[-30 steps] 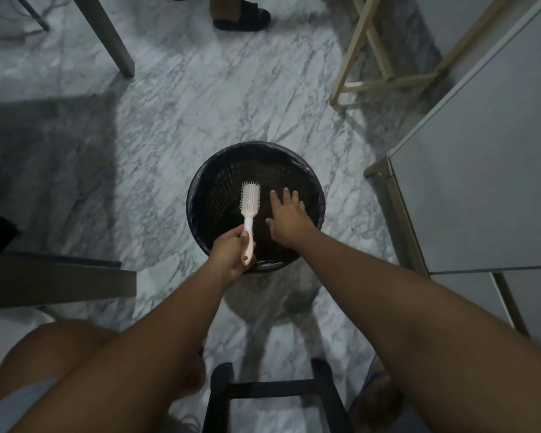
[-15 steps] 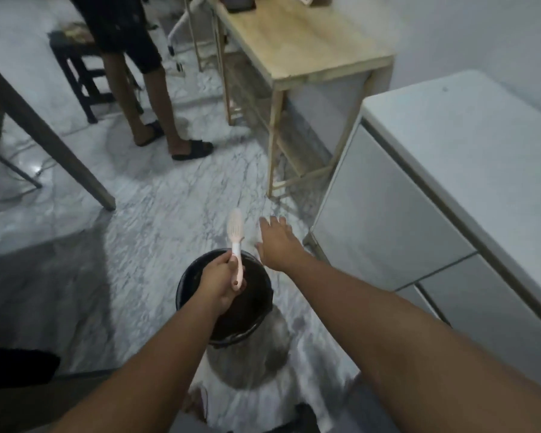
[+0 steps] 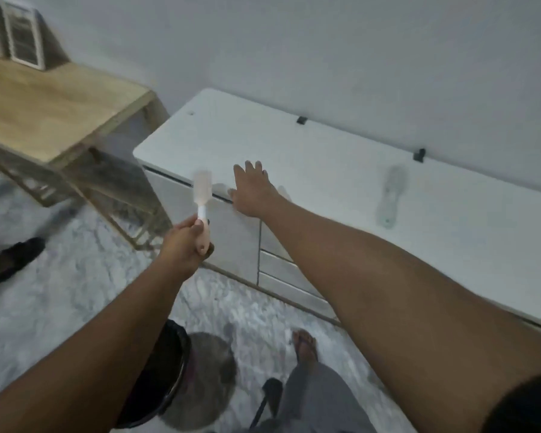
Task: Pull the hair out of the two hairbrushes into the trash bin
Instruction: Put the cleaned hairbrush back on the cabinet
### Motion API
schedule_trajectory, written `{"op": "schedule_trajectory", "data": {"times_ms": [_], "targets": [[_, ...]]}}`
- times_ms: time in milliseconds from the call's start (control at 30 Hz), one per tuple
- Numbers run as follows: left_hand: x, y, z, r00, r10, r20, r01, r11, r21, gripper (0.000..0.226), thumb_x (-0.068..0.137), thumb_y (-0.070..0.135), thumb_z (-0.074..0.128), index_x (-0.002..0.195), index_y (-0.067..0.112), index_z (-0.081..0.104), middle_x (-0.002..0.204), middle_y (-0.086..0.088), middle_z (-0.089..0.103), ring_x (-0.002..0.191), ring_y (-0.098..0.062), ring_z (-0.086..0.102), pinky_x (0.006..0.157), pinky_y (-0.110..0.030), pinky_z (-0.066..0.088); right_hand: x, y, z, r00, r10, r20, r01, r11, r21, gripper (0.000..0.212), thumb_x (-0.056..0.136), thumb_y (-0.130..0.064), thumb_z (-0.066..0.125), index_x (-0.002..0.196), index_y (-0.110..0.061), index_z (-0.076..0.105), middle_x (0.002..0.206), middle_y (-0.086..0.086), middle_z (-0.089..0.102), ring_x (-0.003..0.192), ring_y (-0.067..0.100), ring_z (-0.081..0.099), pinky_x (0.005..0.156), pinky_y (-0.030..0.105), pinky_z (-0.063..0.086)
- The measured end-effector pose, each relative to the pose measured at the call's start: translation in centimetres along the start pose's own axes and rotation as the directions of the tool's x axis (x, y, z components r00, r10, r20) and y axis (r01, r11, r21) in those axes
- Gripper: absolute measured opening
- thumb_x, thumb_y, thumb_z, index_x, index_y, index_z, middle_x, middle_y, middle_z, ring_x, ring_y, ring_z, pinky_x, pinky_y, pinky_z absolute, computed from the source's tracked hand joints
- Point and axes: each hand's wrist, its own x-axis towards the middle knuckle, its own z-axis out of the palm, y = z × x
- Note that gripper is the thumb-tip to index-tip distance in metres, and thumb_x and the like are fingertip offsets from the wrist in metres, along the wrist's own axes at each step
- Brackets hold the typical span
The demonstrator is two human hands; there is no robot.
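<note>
My left hand (image 3: 186, 245) grips the handle of a pale pink and white hairbrush (image 3: 203, 195), held upright in front of the white cabinet (image 3: 325, 170). My right hand (image 3: 250, 192) is empty with fingers spread, hovering at the cabinet's front edge. A second, clear hairbrush (image 3: 392, 195) lies flat on the cabinet top to the right, well apart from both hands. The black trash bin (image 3: 160, 376) stands on the floor at the bottom, mostly hidden behind my left forearm. The picture is blurred by motion.
A wooden table (image 3: 50, 110) stands to the left of the cabinet, with framed items at its back. Another person's dark shoe (image 3: 16, 257) is at the far left on the marble floor (image 3: 75, 292). My foot (image 3: 305, 345) is below the cabinet.
My view has swung up from the bin to the cabinet. Both hands rose away from the bin, the left still holding the brush, the right reaching over the cabinet's edge.
</note>
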Motion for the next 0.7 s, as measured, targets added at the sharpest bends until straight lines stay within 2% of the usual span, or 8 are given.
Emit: {"op": "schedule_trajectory", "data": {"times_ms": [167,233,367,500,567,600,667,700], "targets": [[0.5,-0.5,10.4,0.982,-0.034,0.185,0.016,0.995,0.098,0.03,0.102,0.011,0.049,0.13,0.011,0.058,0.104,-0.008,0.058,0.069,-0.02,0.047,0.053,-0.028,0.046,-1.6,9.4,-3.2,0.979,0.195,-0.055,-0.196,0.981,-0.013,0.053,0.099,-0.032,0.047,0.141,-0.004,0.034,0.149,0.024,0.031,0.142,0.046,0.021,0.117,0.051,0.024],[0.5,-1.0,14.4,0.974,-0.044,0.222,0.01,0.988,0.153,0.028,0.102,0.011,0.049,0.128,0.012,0.06,0.104,-0.005,0.061,0.07,-0.021,0.048,0.058,-0.032,0.041,-2.4,12.7,-4.2,0.964,0.255,-0.07,-0.256,0.967,-0.002,0.051,0.098,-0.031,0.047,0.14,-0.004,0.035,0.147,0.023,0.033,0.141,0.045,0.024,0.116,0.051,0.026],[0.8,-2.3,21.8,0.959,-0.081,0.271,0.007,0.964,0.264,0.03,0.1,0.013,0.053,0.129,0.012,0.062,0.115,-0.008,0.062,0.079,-0.024,0.052,0.063,-0.035,0.039,-3.9,18.8,-5.6,0.923,0.369,-0.109,-0.369,0.929,0.017,0.049,0.095,-0.021,0.046,0.139,-0.004,0.035,0.146,0.023,0.035,0.14,0.045,0.025,0.115,0.051,0.027],[1.4,-3.7,28.4,0.931,-0.117,0.345,-0.013,0.936,0.351,0.026,0.099,0.012,0.055,0.123,0.013,0.063,0.101,-0.006,0.062,0.08,-0.024,0.051,0.061,-0.032,0.038,-5.2,24.1,-6.9,0.871,0.477,-0.122,-0.473,0.879,0.058,0.053,0.089,-0.009,0.045,0.141,-0.005,0.035,0.146,0.02,0.034,0.142,0.044,0.023,0.117,0.049,0.025],[1.9,-4.7,30.9,0.916,-0.096,0.389,-0.07,0.917,0.393,0.02,0.098,0.011,0.055,0.113,0.012,0.068,0.088,-0.006,0.06,0.072,-0.024,0.047,0.056,-0.03,0.033,-5.9,26.2,-7.2,0.856,0.504,-0.119,-0.498,0.864,0.076,0.055,0.088,-0.008,0.045,0.142,-0.005,0.035,0.146,0.02,0.035,0.142,0.044,0.023,0.117,0.049,0.025],[2.1,-5.1,32.0,0.912,-0.083,0.401,-0.105,0.899,0.424,0.017,0.097,0.01,0.055,0.101,0.012,0.071,0.084,-0.008,0.058,0.07,-0.023,0.045,0.056,-0.03,0.032,-6.2,27.1,-7.3,0.852,0.51,-0.12,-0.503,0.86,0.09,0.055,0.089,-0.008,0.045,0.143,-0.005,0.035,0.146,0.019,0.035,0.142,0.044,0.023,0.117,0.049,0.024],[2.5,-6.1,33.6,0.92,-0.057,0.387,-0.154,0.856,0.493,0.028,0.095,0.009,0.054,0.072,0.021,0.063,0.084,-0.009,0.053,0.074,-0.023,0.046,0.062,-0.03,0.037,-6.6,28.7,-7.4,0.848,0.514,-0.128,-0.501,0.857,0.124,0.05,0.094,-0.011,0.042,0.144,-0.005,0.037,0.146,0.018,0.036,0.143,0.042,0.023,0.117,0.047,0.023],[2.7,-6.7,34.3,0.927,-0.032,0.375,-0.181,0.835,0.52,0.033,0.094,0.009,0.053,0.065,0.024,0.056,0.083,-0.007,0.052,0.075,-0.022,0.046,0.066,-0.031,0.039,-6.7,29.4,-7.5,0.848,0.514,-0.128,-0.497,0.856,0.142,0.048,0.096,-0.012,0.04,0.144,-0.005,0.037,0.146,0.017,0.037,0.143,0.041,0.023,0.117,0.046,0.022]]}}
